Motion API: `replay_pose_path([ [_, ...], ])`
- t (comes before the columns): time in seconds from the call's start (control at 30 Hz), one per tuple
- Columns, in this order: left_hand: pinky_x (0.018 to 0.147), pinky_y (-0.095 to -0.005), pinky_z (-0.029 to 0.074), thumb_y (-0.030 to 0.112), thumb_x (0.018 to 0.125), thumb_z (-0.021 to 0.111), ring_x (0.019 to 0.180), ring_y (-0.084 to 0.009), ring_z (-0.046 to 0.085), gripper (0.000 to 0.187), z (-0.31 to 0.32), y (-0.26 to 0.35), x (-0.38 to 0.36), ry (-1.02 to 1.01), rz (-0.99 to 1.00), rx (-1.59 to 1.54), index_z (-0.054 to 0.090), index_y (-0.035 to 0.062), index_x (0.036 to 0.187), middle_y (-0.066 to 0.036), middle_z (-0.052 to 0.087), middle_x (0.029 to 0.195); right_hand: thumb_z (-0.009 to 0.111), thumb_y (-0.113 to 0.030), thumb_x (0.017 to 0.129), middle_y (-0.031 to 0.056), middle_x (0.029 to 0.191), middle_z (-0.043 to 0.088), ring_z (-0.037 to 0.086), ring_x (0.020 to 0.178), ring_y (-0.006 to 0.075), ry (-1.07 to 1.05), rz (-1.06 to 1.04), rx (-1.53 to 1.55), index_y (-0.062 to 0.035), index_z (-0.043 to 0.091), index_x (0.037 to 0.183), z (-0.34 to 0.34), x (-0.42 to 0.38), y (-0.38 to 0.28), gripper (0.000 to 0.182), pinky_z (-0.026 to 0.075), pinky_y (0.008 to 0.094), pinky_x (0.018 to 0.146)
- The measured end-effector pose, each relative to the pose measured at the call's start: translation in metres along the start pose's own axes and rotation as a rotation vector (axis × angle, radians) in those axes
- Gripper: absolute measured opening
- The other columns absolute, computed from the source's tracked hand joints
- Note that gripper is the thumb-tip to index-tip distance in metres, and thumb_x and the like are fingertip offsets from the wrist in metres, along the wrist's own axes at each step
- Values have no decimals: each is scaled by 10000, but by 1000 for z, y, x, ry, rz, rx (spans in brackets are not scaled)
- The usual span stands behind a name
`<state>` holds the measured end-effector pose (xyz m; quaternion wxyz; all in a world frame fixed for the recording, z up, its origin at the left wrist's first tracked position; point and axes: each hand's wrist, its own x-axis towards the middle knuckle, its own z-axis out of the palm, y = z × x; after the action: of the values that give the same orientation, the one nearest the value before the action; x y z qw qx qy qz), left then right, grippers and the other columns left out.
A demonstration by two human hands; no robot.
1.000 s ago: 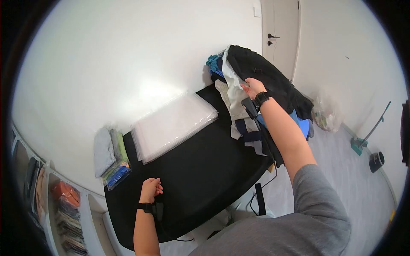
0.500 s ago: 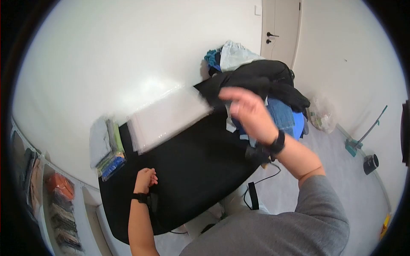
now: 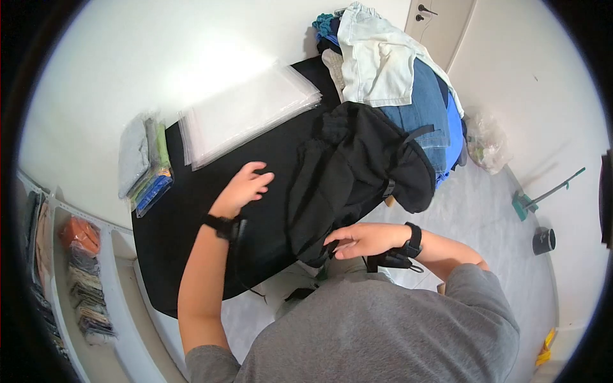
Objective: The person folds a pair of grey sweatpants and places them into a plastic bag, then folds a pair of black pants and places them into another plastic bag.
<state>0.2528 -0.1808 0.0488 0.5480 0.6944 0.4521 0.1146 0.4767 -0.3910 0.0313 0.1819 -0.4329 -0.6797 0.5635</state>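
Note:
A black jacket lies loosely spread over the right half of the black table, with its lower end at the near edge. My right hand is at that lower end, fingers curled onto the black cloth; part of the grip is hidden. My left hand hovers above the table to the left of the jacket, fingers apart and holding nothing. Behind the jacket is a clothes pile, with pale denim shorts on top and blue jeans beneath.
A stack of clear plastic bags lies along the wall side of the black table. Bagged folded clothes sit at its left end. A shelf with packed garments stands left. A broom and a black bin are on the right.
The black jacket has come off the pile toward me, uncovering the pale shorts and jeans. My right hand has dropped to the near edge. My left hand has moved forward and opened.

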Motion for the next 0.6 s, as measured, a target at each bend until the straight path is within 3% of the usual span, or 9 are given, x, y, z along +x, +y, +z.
replay_pose_path([
  [0.07,805,-311,465,310,860,626,980,-201,559,540,22,7,22,-51,98,-42,441,99,1321,-125,562,1123,562,-243,915,100,916,661,627,867,181,7,2,-99,16,555,1157,-25,-5,-14,355,484,290,786],
  [0.13,894,-344,439,276,859,625,1079,-267,529,571,42,9,51,-8,257,52,404,120,1361,-184,541,1189,583,-222,906,86,960,655,605,901,132,68,103,40,21,593,1094,-62,-6,-33,307,477,267,810],
  [0.2,980,-380,387,294,859,617,1165,-341,470,589,54,4,77,-70,367,144,387,125,1375,-255,472,1252,582,-151,886,68,902,655,602,849,114,347,-5,57,30,615,1027,-94,-11,-45,232,481,255,778],
  [0.27,988,-387,385,334,844,631,1161,-369,462,603,63,12,87,-32,307,318,405,113,1357,-260,412,1286,580,-95,854,56,882,648,594,828,109,718,-102,-108,26,615,1016,-133,3,-28,206,481,254,771],
  [0.33,986,-393,390,369,827,644,1168,-400,442,622,65,21,95,-46,266,340,422,77,1329,-263,354,1311,628,-151,801,110,925,655,617,872,192,901,39,-321,24,610,1034,-176,18,-5,292,487,303,791],
  [0.4,968,-379,403,357,806,662,1138,-370,482,595,65,24,100,-3,207,467,472,17,1257,-258,444,1252,685,-290,733,189,948,650,617,918,315,1127,186,-765,19,611,1014,-208,35,36,424,488,400,830],
  [0.43,968,-379,403,357,806,662,1138,-370,482,595,63,25,100,1,207,471,472,17,1257,-258,444,1252,702,-349,703,221,994,633,592,978,363,1108,327,-775,19,602,1029,-212,39,37,501,472,442,857],
  [0.53,876,-358,446,292,773,679,940,-301,597,471,51,27,94,161,413,380,568,-81,1037,-226,621,979,708,-351,704,230,997,635,603,971,348,1074,488,-916,22,615,1032,-208,47,26,506,476,418,848],
  [0.6,797,-332,463,231,787,660,870,-246,601,391,28,30,80,123,362,117,579,-87,1000,-188,633,938,714,-363,703,233,987,638,609,952,349,920,414,-786,32,618,1033,-215,45,26,524,478,406,836],
])
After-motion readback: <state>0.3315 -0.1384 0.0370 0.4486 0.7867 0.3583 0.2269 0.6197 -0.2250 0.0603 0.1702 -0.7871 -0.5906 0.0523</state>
